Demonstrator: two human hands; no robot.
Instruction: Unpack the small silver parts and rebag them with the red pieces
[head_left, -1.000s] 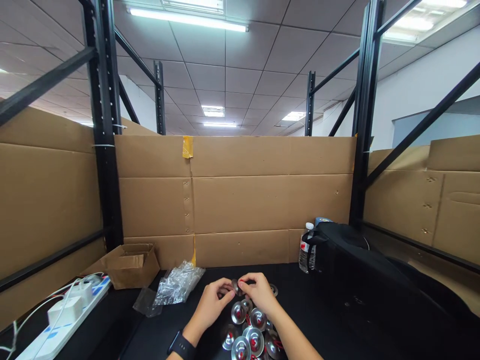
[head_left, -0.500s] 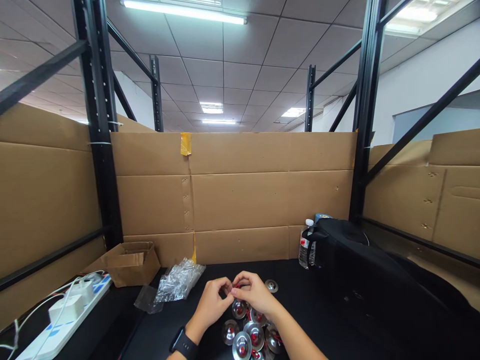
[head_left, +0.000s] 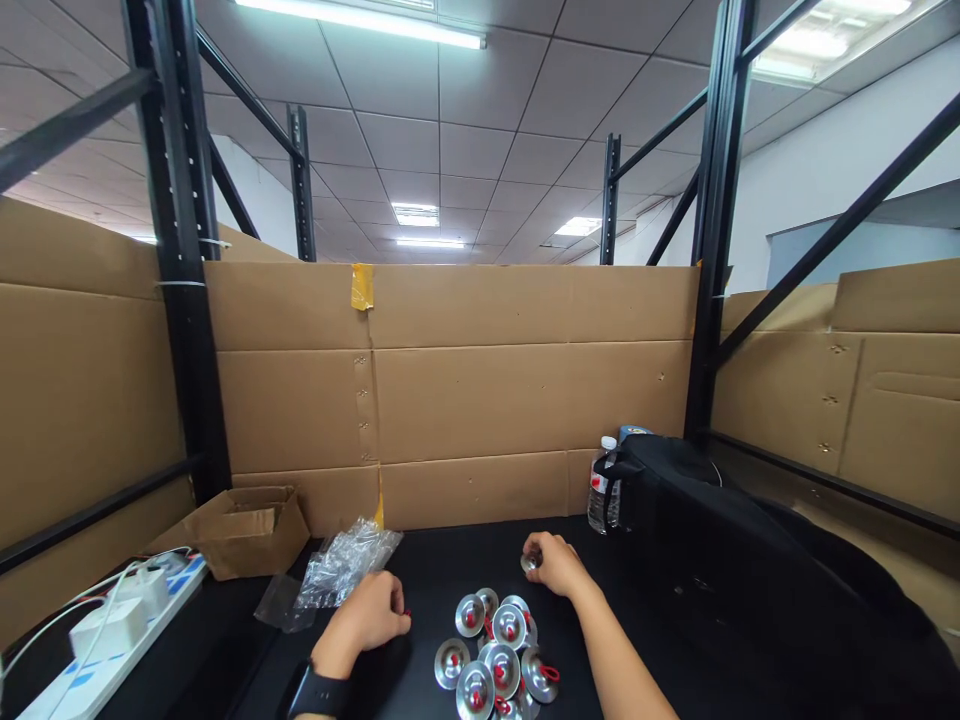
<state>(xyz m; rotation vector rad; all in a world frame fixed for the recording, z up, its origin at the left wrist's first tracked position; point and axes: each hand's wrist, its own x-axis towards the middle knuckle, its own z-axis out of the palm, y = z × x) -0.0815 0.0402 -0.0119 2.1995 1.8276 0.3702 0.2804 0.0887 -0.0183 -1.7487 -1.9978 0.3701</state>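
Swung apart since half a second ago — left of the disc pile point(head_left: 502, 668) with the left hand point(head_left: 367, 612), beyond its right side with the right hand point(head_left: 556, 562). Could drag discs loose by snagging a red cord point(head_left: 550, 674). Pinching a red bit point(head_left: 407, 613) in the left; curled against a metal disc point(head_left: 531, 563) beyond the pile with the right fingers point(head_left: 537, 541) — gripping or merely touching, can't tell.

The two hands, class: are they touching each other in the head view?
No, the black tabletop shows between the left hand and the right hand, which are well apart.
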